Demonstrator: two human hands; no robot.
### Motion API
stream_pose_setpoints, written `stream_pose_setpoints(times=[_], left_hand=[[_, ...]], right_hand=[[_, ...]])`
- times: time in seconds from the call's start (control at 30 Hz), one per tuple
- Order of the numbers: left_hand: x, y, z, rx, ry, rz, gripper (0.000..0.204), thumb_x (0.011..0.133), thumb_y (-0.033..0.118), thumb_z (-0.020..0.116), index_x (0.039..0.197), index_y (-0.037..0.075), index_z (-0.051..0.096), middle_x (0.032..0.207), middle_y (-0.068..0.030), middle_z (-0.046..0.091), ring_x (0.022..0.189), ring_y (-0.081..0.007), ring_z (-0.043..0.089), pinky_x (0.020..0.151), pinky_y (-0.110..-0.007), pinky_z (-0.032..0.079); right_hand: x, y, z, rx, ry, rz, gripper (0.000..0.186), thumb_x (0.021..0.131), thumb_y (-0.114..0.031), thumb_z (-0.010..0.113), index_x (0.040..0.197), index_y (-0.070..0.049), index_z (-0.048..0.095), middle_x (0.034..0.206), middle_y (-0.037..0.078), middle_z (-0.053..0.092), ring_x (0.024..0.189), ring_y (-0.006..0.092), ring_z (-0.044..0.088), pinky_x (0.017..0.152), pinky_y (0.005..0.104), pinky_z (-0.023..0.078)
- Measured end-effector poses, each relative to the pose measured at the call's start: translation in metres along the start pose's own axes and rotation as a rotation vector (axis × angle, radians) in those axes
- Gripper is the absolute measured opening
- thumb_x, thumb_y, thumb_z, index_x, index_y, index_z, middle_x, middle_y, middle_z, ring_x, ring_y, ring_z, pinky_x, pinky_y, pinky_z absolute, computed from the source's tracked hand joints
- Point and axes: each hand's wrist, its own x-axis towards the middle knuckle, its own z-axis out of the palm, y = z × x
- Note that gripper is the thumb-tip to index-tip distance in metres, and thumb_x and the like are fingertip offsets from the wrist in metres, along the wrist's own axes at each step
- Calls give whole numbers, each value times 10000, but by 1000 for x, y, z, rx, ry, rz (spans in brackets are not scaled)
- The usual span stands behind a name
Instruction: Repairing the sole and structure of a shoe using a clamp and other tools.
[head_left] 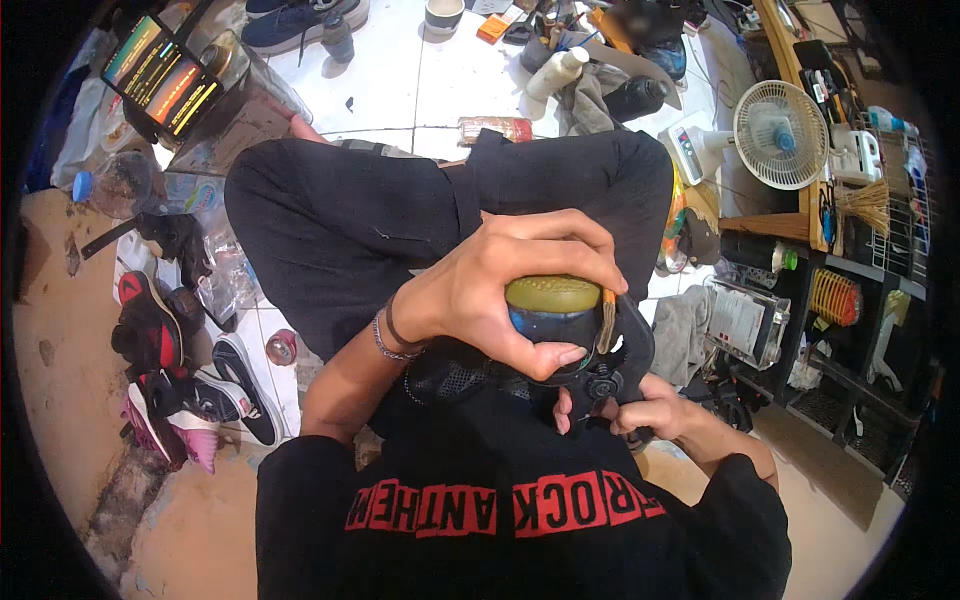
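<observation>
My left hand (500, 285) is closed around a rounded thing with an olive-yellow end (552, 294) and a dark blue-black side. Its thumb and fingers press it from both sides. A narrow brown strip (607, 322) stands beside it near the fingertips. To the right is a black curved part (632, 350) with a round knob (602, 387), which seems joined to the rounded thing. My right hand (650, 412) grips the lower end of this black part, fingers bent around it. Black mesh (450, 376) shows beneath my left wrist. The exact kind of the held thing is unclear.
My crossed legs (340, 230) fill the middle. Several shoes (245, 390) lie at left below a lit screen (162, 78). Bottles (556, 72) and small tools stand ahead on white tiles. At right are a white fan (780, 135) and a dark shelf (860, 370).
</observation>
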Motion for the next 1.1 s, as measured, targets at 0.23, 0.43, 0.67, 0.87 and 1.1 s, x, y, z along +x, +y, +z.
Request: stream_pose_setpoints(times=[0.23,0.43,0.67,0.87,1.1], left_hand=[[-8,-5,-6,-4,59,8,581,629,273,813,1132,-7,734,1159,-215,667,1002,-310,714,942,-416,558],[-8,2,-18,-10,73,-47,553,682,234,798,1182,11,719,1200,-179,661,1111,-351,667,1114,-506,457],[-12,-2,-13,-88,14,-30,557,734,250,774,1232,11,704,1288,-195,633,1214,-369,634,1081,-486,477],[-9,-5,-8,-68,-4,75,550,732,249,784,1230,32,697,1288,-176,635,1151,-326,669,1005,-414,520],[-14,-9,5,-82,-15,127,591,762,331,783,1276,57,685,1394,-179,594,1208,-342,637,1050,-449,472]], right_hand=[[-5,-12,-6,22,-24,119,681,801,-102,636,1464,-7,511,1311,143,640,1251,231,581,1022,326,414],[18,1,-15,189,-21,-140,888,914,-683,500,1550,-71,398,1358,178,613,1231,332,589,1033,464,453],[60,18,-6,397,-80,-240,1005,846,-855,433,1476,-73,475,1290,193,619,1142,398,613,985,585,472],[69,50,-6,558,258,-387,1063,761,-886,453,1502,-124,452,1327,170,607,1133,418,615,968,667,459],[44,48,-14,391,353,-333,1007,782,-857,478,1477,-129,477,1287,167,631,1082,407,640,897,635,497]])
